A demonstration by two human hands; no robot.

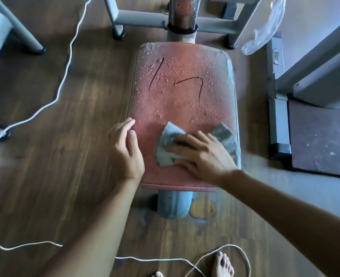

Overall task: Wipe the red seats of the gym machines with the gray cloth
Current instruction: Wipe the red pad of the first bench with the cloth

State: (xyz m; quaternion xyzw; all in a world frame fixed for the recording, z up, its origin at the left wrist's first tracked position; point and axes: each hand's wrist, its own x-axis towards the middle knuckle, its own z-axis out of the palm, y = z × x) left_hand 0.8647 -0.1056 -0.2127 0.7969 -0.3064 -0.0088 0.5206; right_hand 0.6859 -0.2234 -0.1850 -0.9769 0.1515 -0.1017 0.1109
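Your right hand [203, 156], fingers spread flat, presses the gray cloth [165, 154] on the red seat's [177, 108] near end; droplets [185, 68] lie straight ahead, left hand [127, 154] open alongside.

Red seat [183, 100] matt, wet-beaded (edges worn); cloth [168, 148] rough; floor [65, 156] wood.

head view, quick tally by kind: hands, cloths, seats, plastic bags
bare hands: 2 (left hand, right hand)
crumpled gray cloth: 1
worn red padded seat: 1
clear plastic bag: 1
total: 5
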